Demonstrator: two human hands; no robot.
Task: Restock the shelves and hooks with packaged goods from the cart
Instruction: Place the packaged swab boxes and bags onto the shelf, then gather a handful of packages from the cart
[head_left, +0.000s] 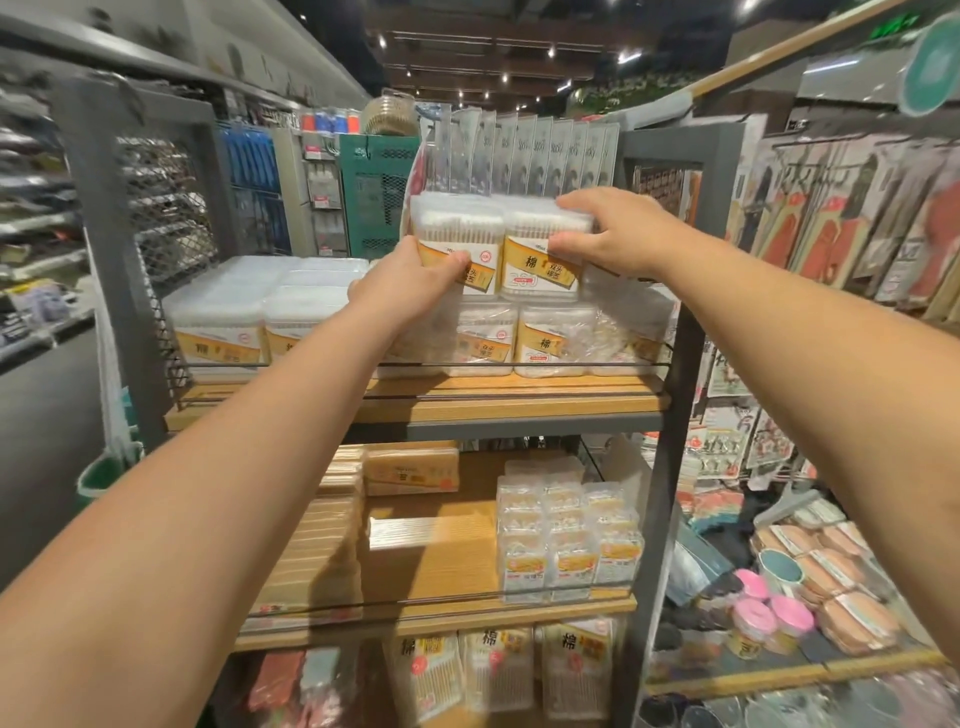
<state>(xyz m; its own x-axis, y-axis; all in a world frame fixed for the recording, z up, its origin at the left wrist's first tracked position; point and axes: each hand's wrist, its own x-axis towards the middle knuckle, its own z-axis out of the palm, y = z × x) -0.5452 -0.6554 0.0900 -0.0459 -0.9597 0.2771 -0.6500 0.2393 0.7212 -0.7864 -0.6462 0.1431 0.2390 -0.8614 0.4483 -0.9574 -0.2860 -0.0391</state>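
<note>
Two clear boxes of cotton swabs with yellow labels sit side by side as a second layer on the top shelf (467, 402). My left hand (410, 278) grips the left cotton swab box (457, 228) at its lower left corner. My right hand (613, 234) grips the right cotton swab box (540, 260) over its top right edge. Beneath them stands a row of the same boxes (550, 340), and more lie to the left (223, 317).
The dark metal rack has a mesh side panel (161, 228) and a right post (675, 364). The middle shelf (431, 566) holds toothpick boxes and swab packs. Packets hang behind the top shelf (540, 156). Jars and puffs fill a display (810, 577) to the right.
</note>
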